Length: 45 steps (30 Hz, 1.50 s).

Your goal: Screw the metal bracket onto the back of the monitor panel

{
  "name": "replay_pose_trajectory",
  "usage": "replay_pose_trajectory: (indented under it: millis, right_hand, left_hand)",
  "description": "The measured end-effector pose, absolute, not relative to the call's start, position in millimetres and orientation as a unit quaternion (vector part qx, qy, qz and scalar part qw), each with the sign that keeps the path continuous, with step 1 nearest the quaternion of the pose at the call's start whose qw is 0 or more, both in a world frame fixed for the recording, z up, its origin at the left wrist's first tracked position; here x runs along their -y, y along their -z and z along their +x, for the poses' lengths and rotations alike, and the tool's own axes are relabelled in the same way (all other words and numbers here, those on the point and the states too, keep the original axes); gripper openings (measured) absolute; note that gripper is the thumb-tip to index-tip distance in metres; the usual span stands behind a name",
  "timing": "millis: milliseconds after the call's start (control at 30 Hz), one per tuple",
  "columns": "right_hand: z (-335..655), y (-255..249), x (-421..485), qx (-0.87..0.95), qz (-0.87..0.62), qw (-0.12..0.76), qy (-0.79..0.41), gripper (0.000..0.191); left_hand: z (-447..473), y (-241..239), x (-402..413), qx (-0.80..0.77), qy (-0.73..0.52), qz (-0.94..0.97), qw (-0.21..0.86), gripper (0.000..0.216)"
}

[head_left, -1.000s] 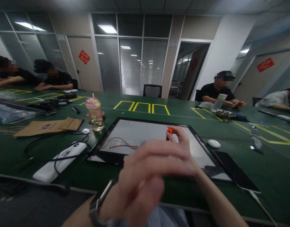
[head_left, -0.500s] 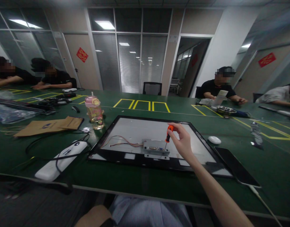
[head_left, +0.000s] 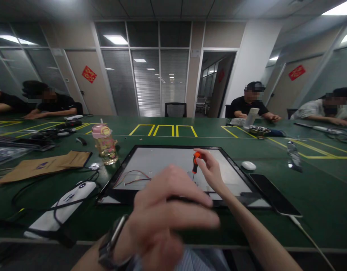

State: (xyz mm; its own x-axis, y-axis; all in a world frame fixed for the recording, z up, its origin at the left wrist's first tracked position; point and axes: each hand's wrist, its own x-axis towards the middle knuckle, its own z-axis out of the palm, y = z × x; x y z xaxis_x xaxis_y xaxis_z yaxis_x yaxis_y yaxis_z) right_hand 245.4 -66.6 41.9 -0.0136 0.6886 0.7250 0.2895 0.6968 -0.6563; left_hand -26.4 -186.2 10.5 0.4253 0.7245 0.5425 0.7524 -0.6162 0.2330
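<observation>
My right hand [head_left: 211, 167] is closed on the orange-and-black handle of a small screwdriver [head_left: 195, 162]. Its thin shaft points down toward the flat display panel [head_left: 159, 154], which has a grey-white back and a black frame. My left hand [head_left: 167, 210], with a dark watch on the wrist, is raised close to the camera and blurred. Some of its fingers stretch to the right, and I see nothing held in it. It covers the metal bracket and the screwdriver's tip. Thin wires [head_left: 130, 177] lie on the panel's left part.
Left of the panel are a pink-lidded bottle [head_left: 104, 145], brown paper bags [head_left: 43, 165] and a white power strip [head_left: 61, 210] with black cables. To the right lie a phone [head_left: 275, 194] and a white earbud case [head_left: 248, 165]. Several people sit around the table.
My left hand has come up from below into the middle of the view, hiding the bracket. My right hand keeps the screwdriver upright on the panel. The camera view has tilted up and turned slightly right.
</observation>
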Motion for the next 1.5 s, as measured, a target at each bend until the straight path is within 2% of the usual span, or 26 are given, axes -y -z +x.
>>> replay_pose_trajectory:
  millis: [167,300,400,500,667,767,900,1133,1333,1500]
  right_hand:
    - [247,-43,68,0.698,-0.330,0.603,-0.202,0.024]
    - [245,-43,69,0.691,-0.322,0.612,-0.212,0.023]
    - [243,-44,68,0.692,-0.340,0.620,-0.142,0.019]
    - [244,-45,69,0.695,-0.348,0.620,-0.107,0.016]
    - [244,-44,71,0.696,-0.320,0.612,-0.198,0.022]
    - [242,-42,69,0.689,-0.329,0.616,-0.192,0.020]
    - [241,-40,67,0.686,-0.342,0.627,-0.140,0.016]
    - [242,-40,70,0.693,-0.323,0.615,-0.189,0.023]
    - [240,-42,69,0.695,-0.342,0.621,-0.117,0.020]
    - [242,-40,68,0.696,-0.338,0.615,-0.148,0.024]
  left_hand:
    - [4,-54,48,0.472,0.272,-0.838,0.029,0.029]
    - [8,-36,5,0.497,0.228,-0.836,0.043,0.035]
    - [4,-10,0,0.499,0.165,-0.850,0.024,0.037]
    - [-1,6,-3,0.492,0.163,-0.855,-0.002,0.038]
    - [-4,19,-9,0.484,0.142,-0.861,-0.055,0.041]
    - [-6,25,-11,0.483,0.140,-0.862,-0.063,0.043]
    - [-8,28,-13,0.481,0.134,-0.863,-0.069,0.044]
    - [-6,22,-10,0.487,0.128,-0.861,-0.072,0.044]
    - [-5,21,-9,0.485,0.120,-0.865,-0.052,0.044]
    - [-2,20,-6,0.481,0.097,-0.871,-0.014,0.043]
